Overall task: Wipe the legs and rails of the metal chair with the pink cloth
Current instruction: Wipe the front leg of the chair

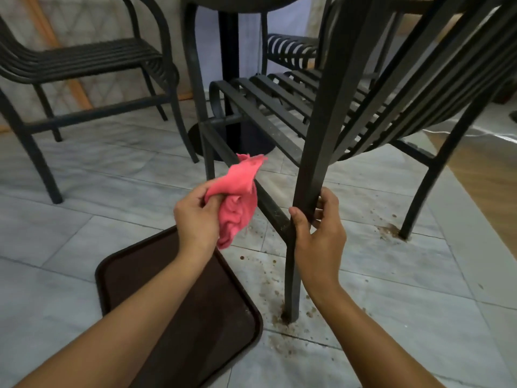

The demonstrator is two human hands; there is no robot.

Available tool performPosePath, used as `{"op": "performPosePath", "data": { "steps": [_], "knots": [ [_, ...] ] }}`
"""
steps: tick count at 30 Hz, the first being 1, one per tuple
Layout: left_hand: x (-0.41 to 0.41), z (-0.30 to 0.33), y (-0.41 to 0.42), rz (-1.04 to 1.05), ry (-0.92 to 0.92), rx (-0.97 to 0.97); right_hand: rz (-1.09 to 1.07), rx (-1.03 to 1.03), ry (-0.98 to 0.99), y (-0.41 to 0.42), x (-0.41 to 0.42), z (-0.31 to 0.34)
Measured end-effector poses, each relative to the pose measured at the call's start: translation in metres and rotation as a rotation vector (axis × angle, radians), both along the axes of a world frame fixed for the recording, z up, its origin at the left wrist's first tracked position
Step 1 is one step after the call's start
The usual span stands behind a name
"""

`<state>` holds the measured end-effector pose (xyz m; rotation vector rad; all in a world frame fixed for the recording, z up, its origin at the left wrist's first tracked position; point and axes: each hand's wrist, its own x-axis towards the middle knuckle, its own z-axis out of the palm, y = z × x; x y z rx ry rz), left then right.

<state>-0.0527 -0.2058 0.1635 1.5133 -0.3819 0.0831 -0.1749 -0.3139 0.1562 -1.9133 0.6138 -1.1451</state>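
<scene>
The right hand [319, 233] gripped the chair's near leg [293, 261], fingers wrapped around it just beside the rail joint. Beyond its thumb, the left hand [195, 217] pinched the bunched pink cloth [240, 197] against the side rail [268, 203]; rail-wiping seemed underway, next probably calling for sliding the cloth farther along.

Colours and patterns: chair area
Pink cloth [241, 200]; dark grey-black metal chair [321, 141]; dark brown tray [179, 303]; pale grey veined floor tiles [84, 214] with brown specks.
</scene>
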Motion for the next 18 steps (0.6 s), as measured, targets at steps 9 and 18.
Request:
{"op": "performPosePath", "data": {
  "steps": [9, 18],
  "knots": [
    [-0.009, 0.003, -0.044, -0.177, -0.159, 0.470, 0.019, -0.034, 0.004, -0.002, -0.001, 0.001],
    [-0.001, -0.018, -0.045, -0.362, -0.525, 0.986, -0.035, -0.037, -0.045, 0.002, 0.003, -0.003]
  ]
}}
